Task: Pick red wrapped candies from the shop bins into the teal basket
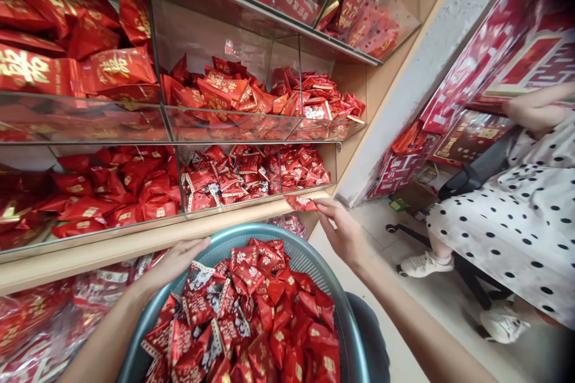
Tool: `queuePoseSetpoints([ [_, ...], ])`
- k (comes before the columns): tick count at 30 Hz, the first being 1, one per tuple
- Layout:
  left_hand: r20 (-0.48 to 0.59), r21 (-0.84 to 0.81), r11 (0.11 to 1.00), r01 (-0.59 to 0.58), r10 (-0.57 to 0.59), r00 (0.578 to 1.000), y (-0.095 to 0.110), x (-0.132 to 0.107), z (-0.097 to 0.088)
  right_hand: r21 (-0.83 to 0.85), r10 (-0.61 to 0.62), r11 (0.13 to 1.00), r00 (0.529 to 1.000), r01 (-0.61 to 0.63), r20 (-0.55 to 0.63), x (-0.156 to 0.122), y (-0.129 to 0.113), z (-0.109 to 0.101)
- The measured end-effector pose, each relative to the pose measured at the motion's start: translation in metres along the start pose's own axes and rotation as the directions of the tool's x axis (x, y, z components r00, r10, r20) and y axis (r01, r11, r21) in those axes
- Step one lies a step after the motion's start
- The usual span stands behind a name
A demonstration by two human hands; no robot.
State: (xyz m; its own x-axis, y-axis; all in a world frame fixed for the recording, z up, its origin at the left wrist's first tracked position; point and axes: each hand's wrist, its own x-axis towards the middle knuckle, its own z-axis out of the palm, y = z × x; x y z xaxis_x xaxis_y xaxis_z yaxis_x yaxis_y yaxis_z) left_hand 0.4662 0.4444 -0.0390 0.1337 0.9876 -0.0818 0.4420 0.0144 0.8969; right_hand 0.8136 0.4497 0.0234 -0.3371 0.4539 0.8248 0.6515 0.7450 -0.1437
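Note:
A teal plastic basket (314, 263) sits low in front of me, piled with several red wrapped candies (265, 317). My left hand (177, 258) rests on the basket's far left rim, fingers curled over the edge. My right hand (341, 228) is raised above the basket's right side and pinches one red candy packet (300, 202) at the front edge of the lower clear bin (251, 176). That bin holds small red and white packets.
Clear acrylic shelf bins (215, 125) full of red candy packets line the wall in tiers. At right a person in a white dotted dress (516, 221) sits on a rolling chair (467, 269), by stacked red boxes (485, 54). Bagged sweets lie under the wooden ledge (112, 248).

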Motion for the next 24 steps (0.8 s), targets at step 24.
queuePoseSetpoints([
  [24,-0.004,0.041,0.998,0.042,-0.042,0.999,0.002,-0.002,0.001,0.285,0.026,0.953,0.964,-0.104,0.265,-0.04,-0.041,0.05],
])
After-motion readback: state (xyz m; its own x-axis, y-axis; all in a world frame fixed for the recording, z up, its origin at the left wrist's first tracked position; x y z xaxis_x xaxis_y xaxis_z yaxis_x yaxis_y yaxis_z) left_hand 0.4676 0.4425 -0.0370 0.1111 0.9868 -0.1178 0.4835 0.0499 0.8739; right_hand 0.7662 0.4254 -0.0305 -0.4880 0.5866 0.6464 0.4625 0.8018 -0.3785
